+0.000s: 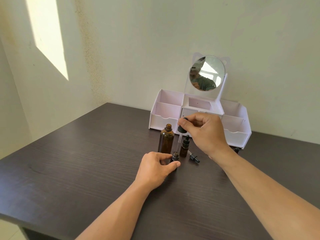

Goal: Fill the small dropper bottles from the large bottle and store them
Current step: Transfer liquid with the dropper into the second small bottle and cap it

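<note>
1. Both hands busy: left hand [155,168] pinches the small open amber glass dropper bottle [175,157] between thumb and fingers, holding it upright on the dark wood-grain tabletop [78,161] so it won't tip.
2. Right hand [202,134] pinches the black rubber bulb of a long glass pipette dropper [180,135], raised, with the tip pointing down at the small bottle's mouth. Looks like liquid is being dosed in; can't tell whether the tip is inside the neck or just above it.
3. Large amber glass bottle [165,140] stands uncapped just behind the held bottle, close by, likely to keep the dropper trips short.
4. Second small amber bottle with black dropper cap on [184,147] stands just right of the held one; capped, so probably already filled. Fill level not visible.
5. Loose black dropper cap with short pipette [194,157] lies on its side on the tabletop to the right, presumably the held bottle's own cap, set aside during filling.
6. Small dark item [236,150] sits partly hidden behind the right forearm; can't identify it.
7. White compartment organiser with round mirror [166,108] stands against the wall behind everything; the compartments in view show no bottles, so storing is not yet started.
8. Judgement: mid-fill, capping and storing remain.
</note>
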